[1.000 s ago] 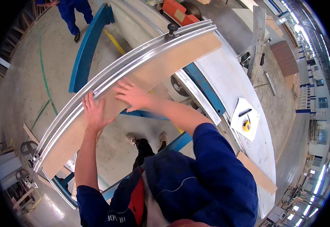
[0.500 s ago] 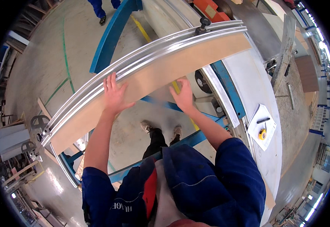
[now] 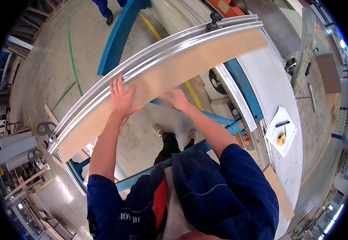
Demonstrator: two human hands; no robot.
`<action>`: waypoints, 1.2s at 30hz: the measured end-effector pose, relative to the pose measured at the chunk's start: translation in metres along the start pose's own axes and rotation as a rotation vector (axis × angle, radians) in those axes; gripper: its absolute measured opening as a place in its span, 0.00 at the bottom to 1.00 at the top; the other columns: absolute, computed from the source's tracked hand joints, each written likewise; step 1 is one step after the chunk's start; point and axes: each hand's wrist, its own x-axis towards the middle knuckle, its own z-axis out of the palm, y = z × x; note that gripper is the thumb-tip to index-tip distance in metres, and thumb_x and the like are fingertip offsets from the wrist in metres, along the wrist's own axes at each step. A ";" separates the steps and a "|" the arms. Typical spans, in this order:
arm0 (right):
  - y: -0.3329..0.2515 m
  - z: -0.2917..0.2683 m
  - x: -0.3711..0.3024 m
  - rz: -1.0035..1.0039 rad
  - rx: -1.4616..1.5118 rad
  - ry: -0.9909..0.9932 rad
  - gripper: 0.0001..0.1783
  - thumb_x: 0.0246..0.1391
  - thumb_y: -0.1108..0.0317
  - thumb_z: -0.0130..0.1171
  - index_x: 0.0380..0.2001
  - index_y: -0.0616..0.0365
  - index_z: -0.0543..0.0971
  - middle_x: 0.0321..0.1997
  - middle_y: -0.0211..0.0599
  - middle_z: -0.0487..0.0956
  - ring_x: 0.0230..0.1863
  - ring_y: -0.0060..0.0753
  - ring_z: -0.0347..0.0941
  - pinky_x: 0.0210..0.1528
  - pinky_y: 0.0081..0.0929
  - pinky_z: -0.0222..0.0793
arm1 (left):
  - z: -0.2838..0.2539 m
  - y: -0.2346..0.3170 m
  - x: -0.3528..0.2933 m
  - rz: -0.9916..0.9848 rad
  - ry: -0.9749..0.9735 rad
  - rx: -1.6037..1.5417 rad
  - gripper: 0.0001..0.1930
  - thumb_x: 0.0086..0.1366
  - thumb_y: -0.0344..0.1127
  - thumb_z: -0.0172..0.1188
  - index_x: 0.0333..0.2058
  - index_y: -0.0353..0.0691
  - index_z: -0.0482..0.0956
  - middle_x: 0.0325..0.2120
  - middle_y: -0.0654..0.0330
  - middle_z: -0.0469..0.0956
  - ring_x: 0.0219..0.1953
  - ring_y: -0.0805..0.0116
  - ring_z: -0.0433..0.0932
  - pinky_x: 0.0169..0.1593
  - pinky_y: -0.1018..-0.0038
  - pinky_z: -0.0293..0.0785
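A long light-brown board [image 3: 206,58] lies along a silver aluminium rail [image 3: 162,52] that crosses in front of me. On the board's left part my left hand [image 3: 122,100] rests with fingers spread, its fingertips reaching the rail. My right hand [image 3: 176,99] is beside the board's near edge, right of the left hand. Its fingers are smeared by motion, so whether it touches the board or holds anything cannot be made out. A black clamp knob [image 3: 214,20] stands on the rail near its far right end.
On the white machine table at right lie a paper sheet [image 3: 275,130], a black pen [image 3: 282,124] and a yellow tape measure [image 3: 282,139]. Another brown board [image 3: 278,192] lies beside my right sleeve. A blue frame arm [image 3: 120,40] extends beyond the rail. Another person's legs [image 3: 104,8] stand beyond.
My right hand has moved left toward my left hand, its fingers now blurred. My left hand stays spread on the board. The view has shifted slightly.
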 end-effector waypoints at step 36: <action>-0.009 0.010 -0.002 -0.023 -0.366 -0.106 0.22 0.59 0.45 0.51 0.39 0.50 0.83 0.36 0.46 0.81 0.39 0.54 0.76 0.43 0.47 0.72 | 0.000 0.007 0.002 -0.007 -0.003 0.016 0.48 0.32 0.53 0.78 0.55 0.48 0.67 0.64 0.37 0.46 0.66 0.35 0.45 0.67 0.43 0.41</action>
